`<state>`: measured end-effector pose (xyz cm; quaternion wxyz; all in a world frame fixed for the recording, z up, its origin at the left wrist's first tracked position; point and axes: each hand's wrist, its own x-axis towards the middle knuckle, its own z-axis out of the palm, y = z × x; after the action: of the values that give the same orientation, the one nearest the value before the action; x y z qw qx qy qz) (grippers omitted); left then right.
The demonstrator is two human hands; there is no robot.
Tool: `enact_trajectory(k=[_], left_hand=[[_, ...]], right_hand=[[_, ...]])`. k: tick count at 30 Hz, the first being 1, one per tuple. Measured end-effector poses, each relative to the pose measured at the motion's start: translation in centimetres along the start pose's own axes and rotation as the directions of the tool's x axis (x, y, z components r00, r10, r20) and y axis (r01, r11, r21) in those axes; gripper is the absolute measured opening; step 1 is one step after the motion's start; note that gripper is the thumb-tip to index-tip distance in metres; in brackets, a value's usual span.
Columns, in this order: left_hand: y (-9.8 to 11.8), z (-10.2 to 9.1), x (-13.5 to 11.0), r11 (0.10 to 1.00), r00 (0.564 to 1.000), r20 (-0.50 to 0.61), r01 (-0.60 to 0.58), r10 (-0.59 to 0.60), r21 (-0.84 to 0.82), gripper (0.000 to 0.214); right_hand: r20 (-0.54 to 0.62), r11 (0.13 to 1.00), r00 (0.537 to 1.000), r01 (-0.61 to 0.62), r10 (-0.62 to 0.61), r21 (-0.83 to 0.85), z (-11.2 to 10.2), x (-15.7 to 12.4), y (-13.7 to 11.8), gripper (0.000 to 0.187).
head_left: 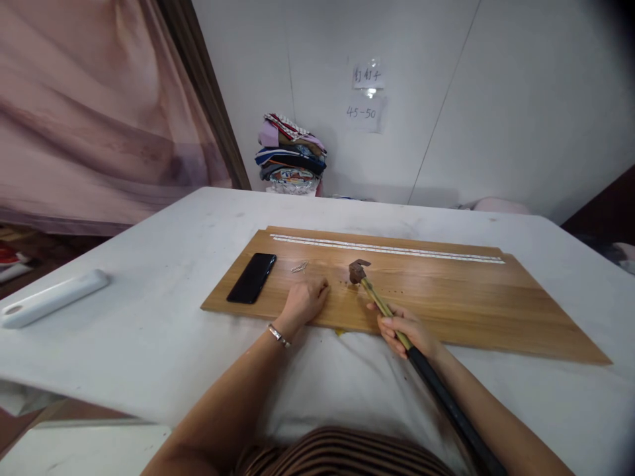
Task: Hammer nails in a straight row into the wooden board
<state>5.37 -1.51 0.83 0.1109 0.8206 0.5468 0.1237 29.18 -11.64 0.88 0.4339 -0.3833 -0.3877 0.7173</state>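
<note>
Hammer (441, 395) with a rusty brown head, pale wooden shaft and black grip, its head low over a long brown wooden board (471, 311) on the white tabletop (149, 330); whether the head touches the wood cannot be told. From the left: a white oblong plastic case (54, 297) lies well apart from the board. A black smartphone (251, 277) lies flat on the board's left end, with small metal pins (299, 267) just beside it. The person's left hand (305, 299), silver bracelet (278, 336) at the wrist, rests knuckles-up on the board with fingers curled under; whether it pinches anything cannot be told. The right hand (404, 329) is closed around the hammer where shaft meets grip. A narrow white strip (387, 249) runs along the board's far edge.
</note>
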Motion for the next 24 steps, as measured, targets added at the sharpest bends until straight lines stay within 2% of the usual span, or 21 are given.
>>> enact_trajectory(k=[13, 19, 24], left_hand=[[-0.3, 0.34, 0.06, 1.0, 0.999, -0.028, -0.022, 0.023, 0.013, 0.022], [-0.19, 0.2, 0.02, 1.0, 1.0, -0.023, -0.021, 0.022, 0.014, 0.022], [-0.3, 0.34, 0.01, 0.999, 0.999, -0.025, -0.026, 0.027, 0.021, 0.023]], right_hand=[[0.003, 1.0, 1.0, -0.016, 0.016, 0.007, 0.08, 0.12, 0.0, 0.046], [0.005, 0.999, 1.0, 0.019, -0.019, 0.027, 0.01, 0.04, -0.01, 0.044], [-0.001, 1.0, 1.0, -0.007, 0.007, 0.021, -0.05, 0.22, 0.06, 0.042]])
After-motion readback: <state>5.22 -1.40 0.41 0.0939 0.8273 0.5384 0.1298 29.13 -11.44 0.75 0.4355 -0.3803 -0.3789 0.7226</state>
